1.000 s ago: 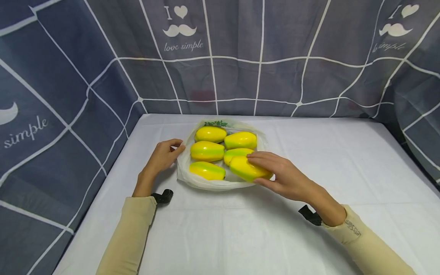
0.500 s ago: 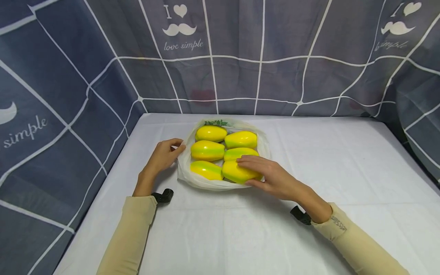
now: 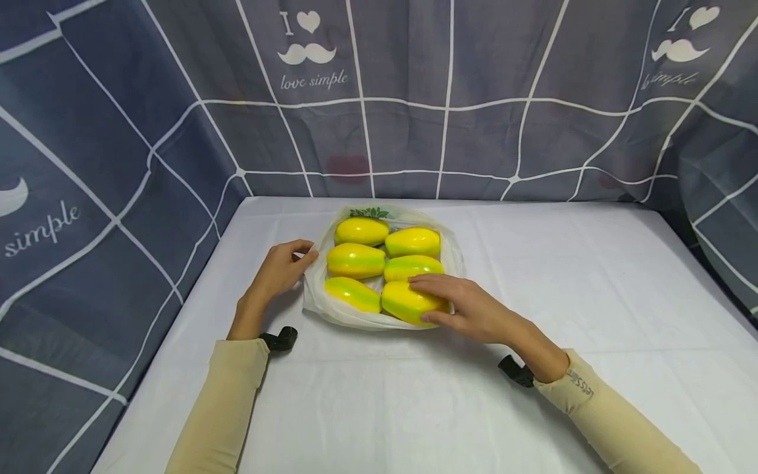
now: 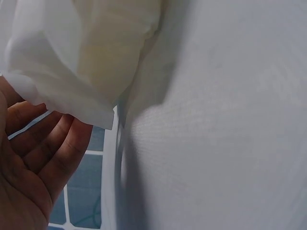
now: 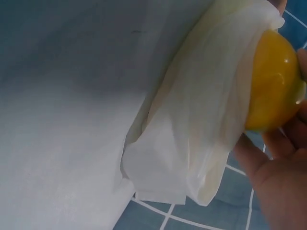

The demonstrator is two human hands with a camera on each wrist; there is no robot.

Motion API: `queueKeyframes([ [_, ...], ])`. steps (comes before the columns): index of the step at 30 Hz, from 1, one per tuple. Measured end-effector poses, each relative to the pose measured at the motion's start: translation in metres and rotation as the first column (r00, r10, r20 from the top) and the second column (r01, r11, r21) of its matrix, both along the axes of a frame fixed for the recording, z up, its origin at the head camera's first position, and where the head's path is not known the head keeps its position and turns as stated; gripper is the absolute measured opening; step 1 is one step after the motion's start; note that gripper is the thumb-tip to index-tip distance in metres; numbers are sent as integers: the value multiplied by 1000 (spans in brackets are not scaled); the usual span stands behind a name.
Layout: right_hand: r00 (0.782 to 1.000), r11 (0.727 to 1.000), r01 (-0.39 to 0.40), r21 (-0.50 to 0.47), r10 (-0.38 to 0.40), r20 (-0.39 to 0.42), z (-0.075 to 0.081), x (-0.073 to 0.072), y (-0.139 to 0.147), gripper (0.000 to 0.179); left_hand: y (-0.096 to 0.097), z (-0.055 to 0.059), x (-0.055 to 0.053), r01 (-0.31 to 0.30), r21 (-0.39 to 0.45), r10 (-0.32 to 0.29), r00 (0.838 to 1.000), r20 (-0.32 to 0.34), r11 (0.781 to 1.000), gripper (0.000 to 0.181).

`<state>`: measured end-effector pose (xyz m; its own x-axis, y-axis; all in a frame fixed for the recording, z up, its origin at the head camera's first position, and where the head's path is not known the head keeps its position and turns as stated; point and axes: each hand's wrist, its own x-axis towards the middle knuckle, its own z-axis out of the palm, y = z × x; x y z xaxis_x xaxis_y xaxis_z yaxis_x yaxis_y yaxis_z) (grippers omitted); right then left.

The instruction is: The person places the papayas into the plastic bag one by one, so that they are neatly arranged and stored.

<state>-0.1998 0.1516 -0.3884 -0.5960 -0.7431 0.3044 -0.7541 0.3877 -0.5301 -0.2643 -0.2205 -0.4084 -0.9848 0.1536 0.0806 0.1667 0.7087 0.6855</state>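
A thin white plastic bag [image 3: 337,316] lies spread on the table with its mouth facing up, and several yellow-green papayas sit inside in two columns. My left hand [image 3: 283,266] pinches the bag's left rim between thumb and fingers; in the left wrist view the bag's edge [image 4: 91,108] hangs over the fingers. At the bag's front right, my right hand [image 3: 474,308] grips a papaya [image 3: 408,301], fingers over its top and thumb on the near side. That papaya [image 5: 273,81] shows at the bag's mouth in the right wrist view. Its right end is covered by the hand.
Beside the held papaya lies another papaya [image 3: 352,293], and one more papaya [image 3: 413,267] is just behind it. A white cloth covers the table [image 3: 379,401]. Dark grey curtains [image 3: 403,138] with white lines stand along the back and left sides.
My right hand has moved left and lowered the papaya into the front right of the bag. The front left papaya has shifted slightly left. My left hand stays at the rim.
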Motion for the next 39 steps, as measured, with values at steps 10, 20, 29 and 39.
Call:
queueKeyframes([
  [10, 1000, 995, 26, 91, -26, -1, -2, -3, 5, 54, -1, 0, 0, 3, 1, -3, 1000, -10, 1000, 42],
  [20, 993, 990, 3, 142, 13, -113, -2, -3, 2, 49, -2, 0, 0, 8, 5, -7, 1000, -24, 1000, 41],
  [29, 988, 975, 56, 216, -23, -149, -1, -2, -2, 51, -2, 0, 0, 13, 13, -12, 1000, -27, 1000, 41],
  [39, 987, 983, 121, 139, -105, -118, -3, -2, -1, 50, -2, 2, 0, 9, 18, -9, 1000, -18, 1000, 41],
])
